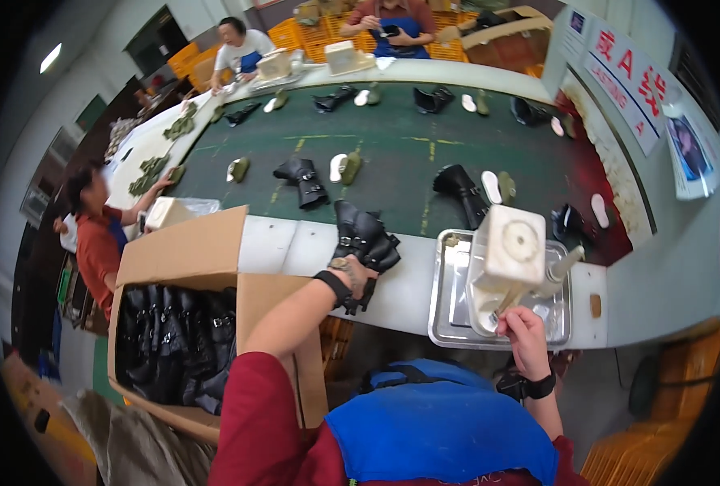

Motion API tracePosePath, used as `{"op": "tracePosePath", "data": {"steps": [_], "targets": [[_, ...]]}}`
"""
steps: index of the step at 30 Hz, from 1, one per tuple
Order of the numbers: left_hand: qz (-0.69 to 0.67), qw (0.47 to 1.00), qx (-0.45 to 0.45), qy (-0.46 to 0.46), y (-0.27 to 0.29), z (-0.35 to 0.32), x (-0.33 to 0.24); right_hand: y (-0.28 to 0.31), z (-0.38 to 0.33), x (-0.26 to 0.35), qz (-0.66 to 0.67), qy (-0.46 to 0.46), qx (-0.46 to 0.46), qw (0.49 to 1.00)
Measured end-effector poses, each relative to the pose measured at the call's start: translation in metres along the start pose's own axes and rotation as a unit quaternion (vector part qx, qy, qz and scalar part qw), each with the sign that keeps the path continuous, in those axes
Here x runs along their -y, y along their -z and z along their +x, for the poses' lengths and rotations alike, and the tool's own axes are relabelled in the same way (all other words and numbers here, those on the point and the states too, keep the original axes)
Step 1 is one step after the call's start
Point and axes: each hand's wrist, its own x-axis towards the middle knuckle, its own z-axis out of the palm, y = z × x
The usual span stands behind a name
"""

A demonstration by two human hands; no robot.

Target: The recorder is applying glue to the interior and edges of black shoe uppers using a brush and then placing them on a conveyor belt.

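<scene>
My left hand (355, 279) is closed around the lower end of a stack of black buckled boot uppers (361, 235), which lies at the near edge of the white work table. On the right, my right hand (523, 330) has its fingers pinched together at the lower rim of an off-white plastic container (512, 247). Whatever sits between those fingertips is too small to make out. The container rests in a shiny metal tray (438, 320), with a pale bottle-like piece (566, 266) beside it.
An open cardboard box (283, 312) packed with black boot uppers (169, 340) stands to my left. Beyond the table edge, a green conveyor belt (376, 134) carries black uppers (301, 182), white insoles and olive shoe forms (350, 168). Co-workers (100, 227) stand left and across.
</scene>
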Motion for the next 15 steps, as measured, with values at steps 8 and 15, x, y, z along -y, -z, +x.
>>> {"op": "tracePosePath", "data": {"steps": [8,15], "targets": [[-0.129,0.986,-0.035,-0.101,0.029,-0.012,0.044,0.015,-0.011,0.005,-0.002,0.010,-0.028,1.000],[-0.213,0.972,-0.100,-0.016,0.063,-0.028,0.054,0.016,-0.007,0.003,-0.005,0.007,-0.020,1.000]]}}
